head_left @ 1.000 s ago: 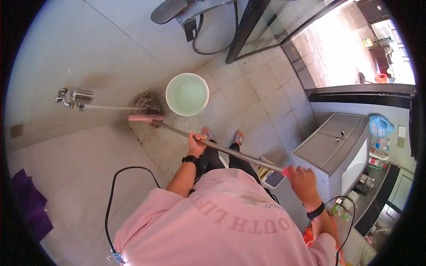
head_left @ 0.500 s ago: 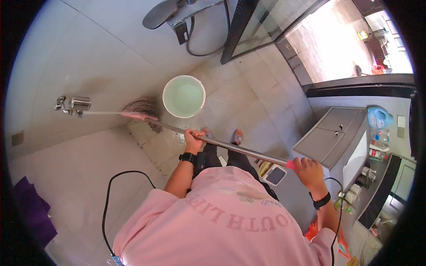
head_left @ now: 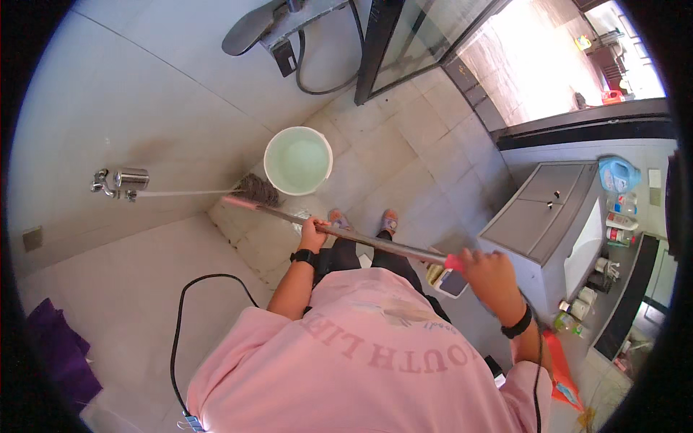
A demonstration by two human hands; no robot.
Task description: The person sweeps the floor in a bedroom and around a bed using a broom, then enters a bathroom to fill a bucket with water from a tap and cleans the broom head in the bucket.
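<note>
Both my hands grip a mop, its metal pole (head_left: 382,244) slanting across in front of me. My left hand (head_left: 313,235) is wrapped round the middle of the pole. Higher up, my right hand (head_left: 485,271) is closed just past the pink grip near the pole's end. The grey strand mop head (head_left: 258,190) hangs beside the pink socket, low by the wall. A stream of water (head_left: 184,193) runs from the wall tap (head_left: 123,182) toward the mop head. Right beside the strands stands a white bucket (head_left: 298,160) holding pale greenish water.
A grey cabinet with a white basin (head_left: 541,211) stands at the right, bottles beside it. An open glass door (head_left: 419,47) is at the far side. My feet are on the tiled floor (head_left: 404,155). A purple cloth (head_left: 61,353) lies at left.
The mop head has gathered in and now hangs closer to the bucket. My right hand has moved slightly left with the pole's end.
</note>
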